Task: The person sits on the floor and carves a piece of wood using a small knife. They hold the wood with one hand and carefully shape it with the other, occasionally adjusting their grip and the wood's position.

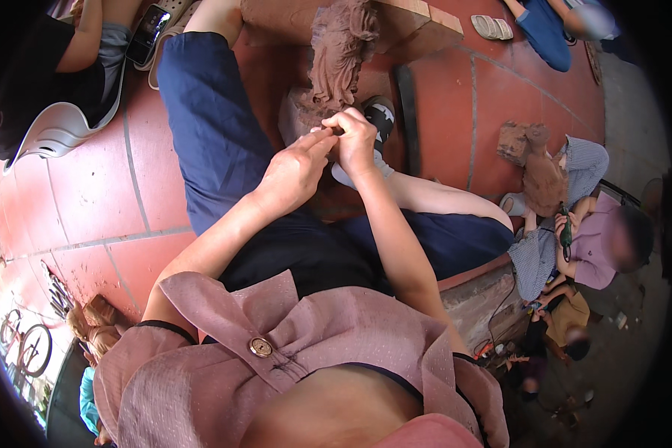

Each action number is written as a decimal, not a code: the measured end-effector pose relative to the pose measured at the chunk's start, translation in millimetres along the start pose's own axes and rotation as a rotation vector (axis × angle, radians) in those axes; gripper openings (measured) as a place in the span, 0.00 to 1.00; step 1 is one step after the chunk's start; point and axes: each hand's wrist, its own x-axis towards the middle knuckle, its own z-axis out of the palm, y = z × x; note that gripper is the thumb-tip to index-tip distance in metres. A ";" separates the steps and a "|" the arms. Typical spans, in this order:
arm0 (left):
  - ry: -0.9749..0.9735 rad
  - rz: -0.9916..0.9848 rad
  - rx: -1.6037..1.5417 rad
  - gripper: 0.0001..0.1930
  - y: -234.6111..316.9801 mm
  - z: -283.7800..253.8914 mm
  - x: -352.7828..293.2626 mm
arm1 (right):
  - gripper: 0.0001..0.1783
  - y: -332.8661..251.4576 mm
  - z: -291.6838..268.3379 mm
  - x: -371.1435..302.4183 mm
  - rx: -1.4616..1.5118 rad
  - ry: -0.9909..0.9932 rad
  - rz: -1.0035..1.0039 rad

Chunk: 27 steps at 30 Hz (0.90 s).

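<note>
Brown carving [342, 56] looks stiff, heavy, brittle-edged; best held round thick middle. Left hand [295, 170], right hand [356, 140] meet at lower end, fingers [317, 143] bunched together; cannot tell on what.

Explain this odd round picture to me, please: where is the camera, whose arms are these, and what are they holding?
There is no machine arm here: these are a person's own bare hands. The one picture comes from a wide fisheye camera on that person's head, looking down, so straight edges bend near the rim. The left hand and right hand meet just below a reddish-brown carved figure; whatever may be between the fingers is too small to make out. On the red tiled floor lies a pair of pale sandals. At the right, another person in a lilac top holds a green tool beside a second brown figure.
</note>
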 end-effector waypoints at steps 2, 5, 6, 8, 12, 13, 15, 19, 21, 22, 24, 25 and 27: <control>0.086 0.006 -0.043 0.15 1.4 -1.8 8.7 | 0.09 4.9 0.5 10.2 0.009 0.015 -0.021; 0.015 0.010 -0.038 0.14 -5.5 -2.2 9.7 | 0.09 5.9 5.3 6.3 -0.017 0.039 0.017; -0.083 -0.052 -0.057 0.15 -2.0 -6.1 5.6 | 0.09 5.1 4.2 0.2 -0.022 0.018 0.038; -0.047 -0.045 -0.076 0.16 -3.3 -5.0 4.0 | 0.09 -0.8 1.1 -1.4 -0.023 -0.013 0.065; -0.044 -0.093 -0.056 0.17 -1.1 -5.5 12.2 | 0.08 5.7 6.2 10.1 0.028 0.041 0.037; -0.041 -0.068 -0.058 0.17 -2.0 -2.6 7.5 | 0.08 7.0 5.2 4.6 0.023 0.011 0.051; -0.025 -0.012 -0.062 0.18 -4.1 0.8 0.4 | 0.08 3.6 -1.0 0.3 0.010 -0.050 0.069; -0.012 0.019 -0.147 0.19 15.6 -2.1 -8.3 | 0.09 -30.5 -23.0 -11.7 0.015 0.114 -0.011; 0.021 0.041 -0.149 0.19 21.5 3.0 -11.1 | 0.09 -29.5 -25.6 -16.1 -0.028 0.104 0.011; -0.030 -0.025 -0.218 0.20 21.3 4.6 -12.1 | 0.10 -22.7 -22.9 -20.9 -0.040 0.098 0.021; -0.030 -0.066 -0.194 0.20 17.1 10.0 -11.4 | 0.11 -15.2 -19.1 -24.2 -0.045 0.080 0.028; -0.029 -0.088 -0.181 0.19 14.2 12.4 -10.8 | 0.12 -13.3 -18.2 -22.5 -0.054 0.069 0.016; -0.011 -0.095 -0.163 0.19 4.8 14.6 -7.9 | 0.12 -13.8 -17.1 -15.7 -0.074 0.047 -0.004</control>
